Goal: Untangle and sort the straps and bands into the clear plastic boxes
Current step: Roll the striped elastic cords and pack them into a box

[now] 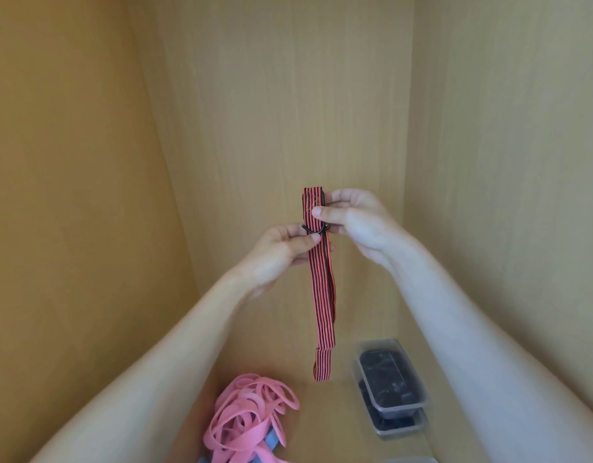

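Striped strap (322, 295) pinched by left hand (281, 252) and right hand (355, 218), two boxes (393, 382) — seemingly stacked.

Plain wood-grain panels on three sides, closing in like the inside of a cabinet or alcove. Back panel (281, 95) pale tan, with fine vertical grain running top to bottom. Left side panel (61, 162) a warmer, deeper ochre, meeting the back along a seam that slants down and to the right. Right side panel (508, 145) greyer and cooler in tone, joined at a near-vertical seam. Bottom surface (325, 419) of the same light wood. Soft, even lighting, without hard shadows. Slight blur overall; grain faint toward the edges.
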Motion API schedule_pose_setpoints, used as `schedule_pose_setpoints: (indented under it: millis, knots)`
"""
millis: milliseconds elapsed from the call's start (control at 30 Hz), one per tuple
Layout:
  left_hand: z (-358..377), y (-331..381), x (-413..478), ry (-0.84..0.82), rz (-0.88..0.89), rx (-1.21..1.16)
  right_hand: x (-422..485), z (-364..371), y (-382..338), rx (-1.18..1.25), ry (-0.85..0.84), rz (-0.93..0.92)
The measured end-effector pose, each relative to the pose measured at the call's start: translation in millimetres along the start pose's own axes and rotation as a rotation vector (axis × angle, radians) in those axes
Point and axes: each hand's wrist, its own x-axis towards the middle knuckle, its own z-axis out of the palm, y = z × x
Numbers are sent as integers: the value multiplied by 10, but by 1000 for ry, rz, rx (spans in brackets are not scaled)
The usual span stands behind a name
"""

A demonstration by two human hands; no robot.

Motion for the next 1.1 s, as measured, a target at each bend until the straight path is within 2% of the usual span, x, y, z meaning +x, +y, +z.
schedule_pose_setpoints:
  millis: [267, 400, 500, 700, 800, 967, 1100]
  knots:
    - [88, 46, -31, -51, 57, -64, -22, -52, 10, 298, -104, 97]
    - [99, 90, -55, -89, 75, -15, 3, -121, 64, 396, -72, 152]
    - [58, 92, -42, -104, 44, -7, 4, -145, 102, 328, -34, 121]
    - [13, 61, -14, -144, -37, -202, -48, -134, 136, 22, -64, -14]
    - [-5, 64, -25, -162, -52, -220, -60, -130, 164, -3, -84, -79]
    - [-97, 118, -36, -125, -84, -351, -122, -131, 205, -7, -248, -74]
    - [-133, 94, -27, -128, -112, -322, -127, -106, 169, -33, -200, -60]
